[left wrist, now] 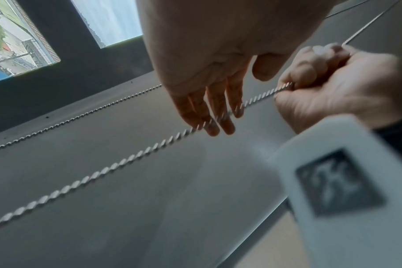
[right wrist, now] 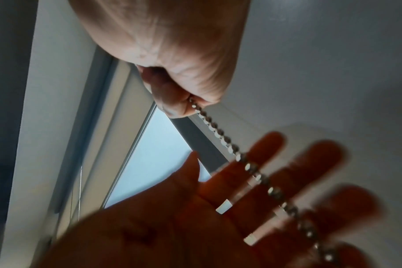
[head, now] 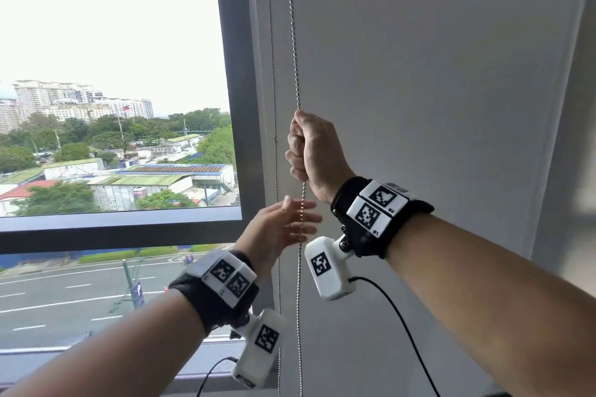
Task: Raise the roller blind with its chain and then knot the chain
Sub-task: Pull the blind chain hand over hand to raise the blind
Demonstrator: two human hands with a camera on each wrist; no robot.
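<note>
Left hand [head: 283, 229] spreads flat beside chain [head: 294, 42]; right hand [head: 311, 151] grips it.

No words, brand names or numbers can be read in any view. The only sign-like marks are black-and-white square code patterns on the white blocks of the left wristband [head: 229, 277] and right wristband [head: 375, 206], and on the white camera housings [head: 329, 267] hanging below them; these are patterns, not letters. A blue banner [head: 138, 293] on a street pole outside the window carries a white mark too small to read
</note>
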